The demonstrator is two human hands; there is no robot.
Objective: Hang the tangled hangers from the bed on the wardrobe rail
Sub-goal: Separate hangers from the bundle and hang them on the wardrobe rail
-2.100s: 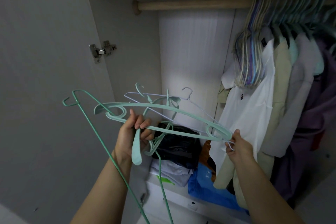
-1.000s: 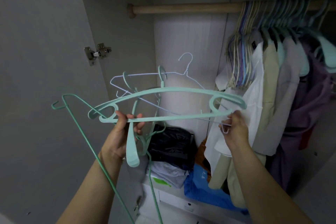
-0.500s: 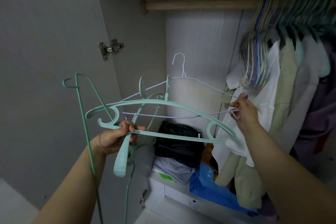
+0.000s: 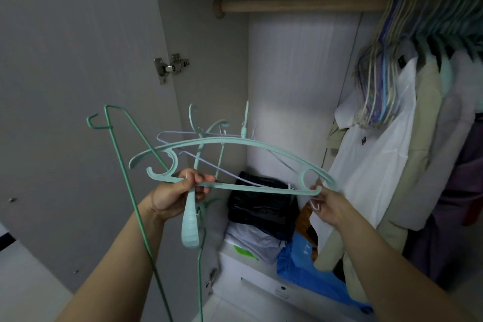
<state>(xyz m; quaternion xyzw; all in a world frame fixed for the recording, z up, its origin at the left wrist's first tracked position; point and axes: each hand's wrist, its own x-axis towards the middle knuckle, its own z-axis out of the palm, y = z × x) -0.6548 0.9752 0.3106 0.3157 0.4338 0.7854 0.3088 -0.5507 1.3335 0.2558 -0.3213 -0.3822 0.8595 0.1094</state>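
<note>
Bundle of hangers (image 4: 230,162) held in front of the open wardrobe, below the rail (image 4: 300,4) and well apart from it. Nothing from the bundle is hung yet. Bundle = one broad mint plastic hanger (image 4: 274,145) lying roughly level, several thin mint ones, a pale wire hanger (image 4: 209,162) threaded through them, and a long green wire hanger (image 4: 122,165) hanging down on the left side.

Left hand (image 4: 177,195): fingers curled round the lower bar of the plastic hanger plus a hanger end that hangs below the palm. Right hand (image 4: 329,204): fingertips pinch the pale wire at the plastic hanger's far end; exact hold partly hidden.

Risks, as judged:
- Wire hanger crosses inside the plastic frame. Pulling it sideways could jam it in the notch or bend it.
- Hooks (image 4: 206,123) point different ways; lifting the whole bundle to the rail likely catches only some, and the rest drop.
- Long green wire could snag the door (image 4: 78,86) or hinge (image 4: 171,66).
- Free rail lies left of the crowded clothes (image 4: 386,144); drifting right could foul the hangers already there.
</note>
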